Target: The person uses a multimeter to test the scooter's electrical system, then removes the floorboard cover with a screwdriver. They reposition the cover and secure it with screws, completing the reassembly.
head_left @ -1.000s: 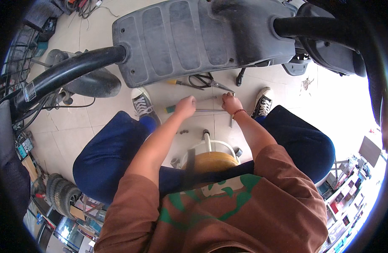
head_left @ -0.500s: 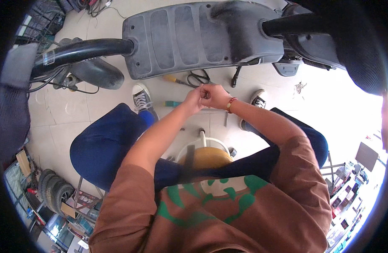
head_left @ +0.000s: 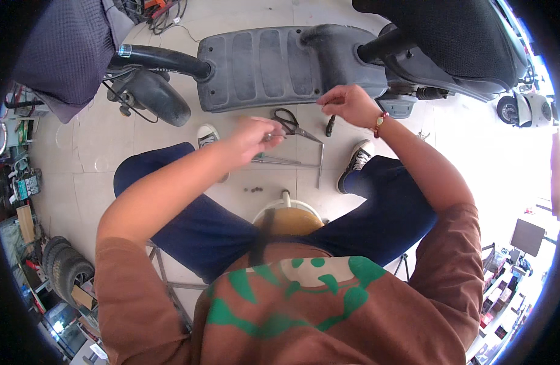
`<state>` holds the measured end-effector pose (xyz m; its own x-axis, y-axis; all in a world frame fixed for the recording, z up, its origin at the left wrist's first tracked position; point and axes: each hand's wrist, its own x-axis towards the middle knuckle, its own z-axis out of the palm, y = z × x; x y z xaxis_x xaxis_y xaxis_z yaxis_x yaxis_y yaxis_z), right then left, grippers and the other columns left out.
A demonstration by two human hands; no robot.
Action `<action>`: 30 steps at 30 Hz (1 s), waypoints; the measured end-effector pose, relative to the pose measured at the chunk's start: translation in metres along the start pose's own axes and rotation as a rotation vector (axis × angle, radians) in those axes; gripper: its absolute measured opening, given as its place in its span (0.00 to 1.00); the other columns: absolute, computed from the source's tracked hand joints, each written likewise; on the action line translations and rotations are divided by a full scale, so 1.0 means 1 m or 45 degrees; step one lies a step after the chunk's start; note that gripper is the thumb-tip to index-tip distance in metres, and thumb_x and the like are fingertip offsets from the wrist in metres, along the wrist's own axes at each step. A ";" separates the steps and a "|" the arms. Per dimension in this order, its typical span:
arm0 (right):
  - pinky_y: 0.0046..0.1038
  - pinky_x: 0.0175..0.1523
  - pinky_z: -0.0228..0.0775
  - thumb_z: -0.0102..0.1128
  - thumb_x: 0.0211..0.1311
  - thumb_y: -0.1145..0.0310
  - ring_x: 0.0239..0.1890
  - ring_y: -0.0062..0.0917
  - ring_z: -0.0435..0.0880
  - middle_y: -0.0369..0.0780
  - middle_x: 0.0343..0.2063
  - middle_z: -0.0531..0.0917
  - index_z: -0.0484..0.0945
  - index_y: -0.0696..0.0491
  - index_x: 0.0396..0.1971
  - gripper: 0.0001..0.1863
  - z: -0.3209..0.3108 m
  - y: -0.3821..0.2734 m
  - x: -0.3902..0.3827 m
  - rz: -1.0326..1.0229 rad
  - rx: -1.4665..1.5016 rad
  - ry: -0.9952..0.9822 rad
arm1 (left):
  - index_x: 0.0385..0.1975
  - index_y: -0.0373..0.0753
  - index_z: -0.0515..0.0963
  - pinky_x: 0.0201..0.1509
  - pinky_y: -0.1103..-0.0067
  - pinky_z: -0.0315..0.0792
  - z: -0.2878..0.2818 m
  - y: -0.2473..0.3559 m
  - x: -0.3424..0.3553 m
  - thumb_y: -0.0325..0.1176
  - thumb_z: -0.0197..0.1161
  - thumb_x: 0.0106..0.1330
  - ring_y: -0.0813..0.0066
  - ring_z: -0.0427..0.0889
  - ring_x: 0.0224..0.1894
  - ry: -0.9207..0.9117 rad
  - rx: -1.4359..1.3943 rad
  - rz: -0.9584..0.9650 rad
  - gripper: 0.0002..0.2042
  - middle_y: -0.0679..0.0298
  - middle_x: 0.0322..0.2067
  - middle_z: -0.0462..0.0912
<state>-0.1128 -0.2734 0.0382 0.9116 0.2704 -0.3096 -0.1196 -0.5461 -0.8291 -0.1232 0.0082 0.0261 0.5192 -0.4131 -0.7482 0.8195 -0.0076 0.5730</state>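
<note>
My left hand is above the floor left of centre, fingers closed in a pinch. A small, thin, shiny bit shows at its fingertips, too blurred to name. Farther right, my right hand pinches something tiny and dark beside the near edge of a scooter's grey footboard. The two hands are apart. Beyond my left fingertips lie black-handled scissors on the floor. An L-shaped metal rod and another thin rod are on the tiles below the hands.
Several small dark pieces lie on the floor before my yellow-seated stool. The scooter's front wheel fender is at left. Stacked tyres stand at lower left. A white scooter is at far right.
My hands were together over the floor and have come apart. The right hand has moved right and up toward the footboard, the left to the left. The whole view has shifted too.
</note>
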 end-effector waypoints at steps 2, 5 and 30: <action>0.31 0.45 0.78 0.65 0.57 0.74 0.38 0.30 0.85 0.40 0.34 0.86 0.85 0.54 0.36 0.07 -0.016 0.017 0.016 -0.289 -0.564 0.058 | 0.48 0.27 0.74 0.55 0.76 0.78 -0.009 0.012 -0.012 0.22 0.49 0.71 0.66 0.82 0.47 -0.025 0.042 0.040 0.10 0.53 0.44 0.80; 0.38 0.53 0.74 0.59 0.55 0.74 0.43 0.39 0.80 0.41 0.35 0.84 0.85 0.49 0.33 0.08 -0.020 0.031 0.036 -0.443 -1.032 0.051 | 0.48 0.26 0.74 0.55 0.78 0.78 -0.010 0.025 -0.016 0.20 0.48 0.71 0.68 0.82 0.48 -0.085 -0.013 0.127 0.11 0.53 0.46 0.80; 0.34 0.50 0.71 0.60 0.52 0.67 0.46 0.31 0.78 0.36 0.34 0.83 0.85 0.48 0.27 0.06 0.003 0.040 0.102 -0.603 -1.717 -0.271 | 0.48 0.29 0.75 0.51 0.80 0.81 -0.003 0.033 0.018 0.27 0.54 0.73 0.71 0.84 0.43 0.036 0.016 0.278 0.10 0.54 0.43 0.82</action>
<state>-0.0259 -0.2655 -0.0277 0.6704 0.6799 -0.2971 0.7363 -0.6590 0.1536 -0.0859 0.0028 0.0303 0.6906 -0.3806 -0.6149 0.6841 0.0680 0.7262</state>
